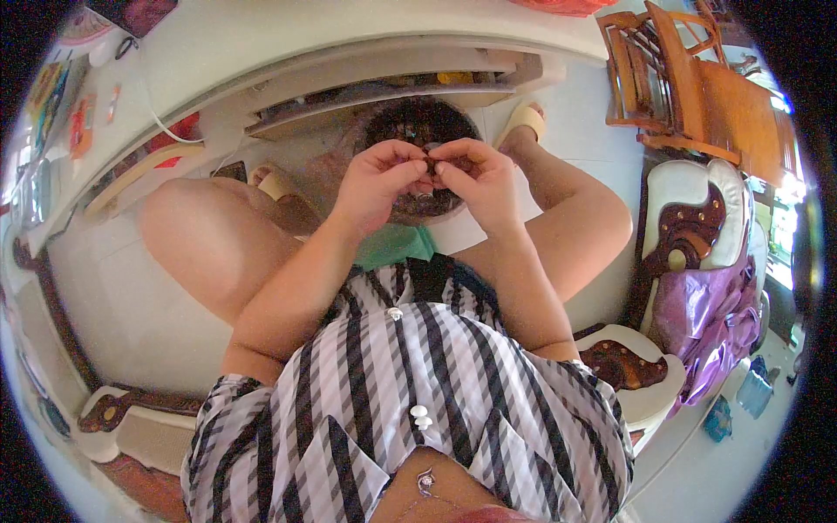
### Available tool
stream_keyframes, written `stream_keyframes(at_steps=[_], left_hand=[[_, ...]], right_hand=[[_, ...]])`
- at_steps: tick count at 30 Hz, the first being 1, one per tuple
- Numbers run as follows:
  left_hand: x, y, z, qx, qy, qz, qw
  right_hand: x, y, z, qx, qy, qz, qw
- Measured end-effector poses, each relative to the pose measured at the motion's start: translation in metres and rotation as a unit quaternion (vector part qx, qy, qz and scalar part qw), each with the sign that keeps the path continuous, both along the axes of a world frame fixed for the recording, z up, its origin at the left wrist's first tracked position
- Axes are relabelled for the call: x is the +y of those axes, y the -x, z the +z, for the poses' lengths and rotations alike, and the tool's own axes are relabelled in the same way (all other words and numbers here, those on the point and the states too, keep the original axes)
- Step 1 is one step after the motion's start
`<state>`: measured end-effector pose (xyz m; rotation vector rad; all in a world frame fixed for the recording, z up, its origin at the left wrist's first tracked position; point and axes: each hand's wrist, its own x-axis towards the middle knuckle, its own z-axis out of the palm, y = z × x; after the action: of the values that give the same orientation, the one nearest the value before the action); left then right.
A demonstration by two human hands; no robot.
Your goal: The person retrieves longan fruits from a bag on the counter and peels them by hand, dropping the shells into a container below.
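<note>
My left hand [375, 183] and my right hand [479, 181] meet in front of me, thumbs and forefingers pinched together. Between the fingertips is a small dark piece [430, 164], too small and too covered to name. Right below them, on the floor between my feet, stands a dark round container [410, 113]. Its contents are dark and hard to make out, and my hands hide part of it. Something green, like a folded cloth or bag [397, 247], lies near my lap under my wrists.
A long pale table [349, 35] with an open drawer [288, 118] runs across ahead. Wooden chairs [697, 96] stand at the far right. Nearer on the right, shiny purple fabric [706, 314] drapes over a cream carved seat [684, 196]. Another carved seat [157, 427] is behind left.
</note>
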<state>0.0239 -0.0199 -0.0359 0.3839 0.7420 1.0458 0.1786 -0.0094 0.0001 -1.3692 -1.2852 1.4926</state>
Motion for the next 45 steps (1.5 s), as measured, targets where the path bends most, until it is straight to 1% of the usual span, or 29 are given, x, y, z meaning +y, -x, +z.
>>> stream_keyframes(at_steps=[1,3,7,10,11,14,15,16,18,19,22,23,26,28,29,31,32,33,34,36,38,40,42,43,44,45], left_hand=[[-0.001,0.000,0.003,0.009,-0.006,0.001,1.000],[-0.002,0.000,0.004,-0.027,0.009,0.008,1.000],[0.000,0.003,-0.001,-0.064,0.042,0.012,0.997],[-0.003,0.003,0.000,-0.043,-0.003,-0.012,0.999],[-0.003,0.005,0.002,-0.049,0.009,-0.018,0.999],[-0.003,0.005,-0.003,-0.066,0.005,-0.018,0.998],[-0.003,0.004,-0.005,-0.067,0.021,-0.009,0.997],[-0.004,0.003,0.000,-0.109,0.017,-0.007,0.994],[-0.005,0.007,0.000,-0.137,0.042,-0.009,0.990],[-0.005,0.007,-0.001,-0.147,0.059,-0.006,0.987],[-0.004,0.010,0.004,-0.177,0.071,-0.051,0.980],[-0.003,0.011,0.003,-0.169,0.065,-0.045,0.982],[-0.002,0.012,-0.007,-0.148,0.054,-0.026,0.987],[0.000,0.010,-0.009,-0.137,0.050,-0.013,0.989],[0.000,0.008,-0.008,-0.176,0.067,0.002,0.982],[0.000,0.005,0.014,-0.251,0.100,0.026,0.963],[0.001,0.004,0.026,-0.245,0.081,0.028,0.966],[0.001,0.003,0.037,-0.241,0.061,0.032,0.968],[0.002,-0.002,0.040,-0.238,0.041,0.038,0.970],[0.004,0.000,0.025,-0.198,0.062,0.041,0.977],[0.005,-0.002,0.001,-0.159,0.082,0.053,0.983],[0.006,-0.005,-0.001,-0.123,0.103,0.058,0.985],[0.007,-0.008,-0.006,-0.082,0.108,0.049,0.990],[0.006,-0.009,-0.005,-0.073,0.086,0.049,0.992],[0.004,-0.010,-0.005,-0.055,0.088,0.045,0.994],[0.003,-0.011,-0.007,-0.038,0.087,0.039,0.995]], right_hand=[[-0.001,0.001,0.001,-0.022,-0.020,-0.002,1.000],[-0.001,0.005,0.003,-0.064,-0.063,-0.005,0.996],[-0.004,0.008,0.006,-0.092,-0.091,0.011,0.992],[-0.005,0.009,0.014,-0.149,-0.146,0.037,0.977],[-0.006,0.012,0.018,-0.145,-0.115,0.026,0.982],[-0.005,0.018,0.024,-0.183,-0.173,0.032,0.967],[-0.003,0.019,0.028,-0.205,-0.184,0.057,0.960],[0.001,0.017,0.033,-0.191,-0.189,0.087,0.959],[0.002,0.012,0.039,-0.167,-0.186,0.144,0.957],[0.003,0.013,0.047,-0.143,-0.144,0.157,0.967],[0.010,0.010,0.039,-0.097,-0.144,0.157,0.972],[0.012,0.013,0.041,-0.138,-0.173,0.152,0.963],[0.013,0.021,0.035,-0.176,-0.215,0.121,0.953],[0.017,0.026,0.029,-0.200,-0.270,0.114,0.935],[0.019,0.027,0.029,-0.214,-0.297,0.106,0.924],[0.031,0.031,0.041,-0.237,-0.312,0.087,0.916],[0.038,0.032,0.049,-0.249,-0.319,0.078,0.911],[0.046,0.032,0.059,-0.219,-0.307,0.063,0.924],[0.056,0.032,0.068,-0.206,-0.327,0.042,0.921],[0.075,0.047,0.098,-0.175,-0.364,0.006,0.915],[0.096,0.073,0.137,-0.117,-0.475,-0.021,0.872],[0.131,0.096,0.149,-0.126,-0.598,-0.032,0.791],[0.168,0.120,0.138,-0.192,-0.612,-0.006,0.767],[0.173,0.130,0.131,-0.222,-0.583,0.004,0.782],[0.175,0.136,0.125,-0.253,-0.551,0.011,0.796],[0.174,0.137,0.127,-0.251,-0.552,0.025,0.794]])
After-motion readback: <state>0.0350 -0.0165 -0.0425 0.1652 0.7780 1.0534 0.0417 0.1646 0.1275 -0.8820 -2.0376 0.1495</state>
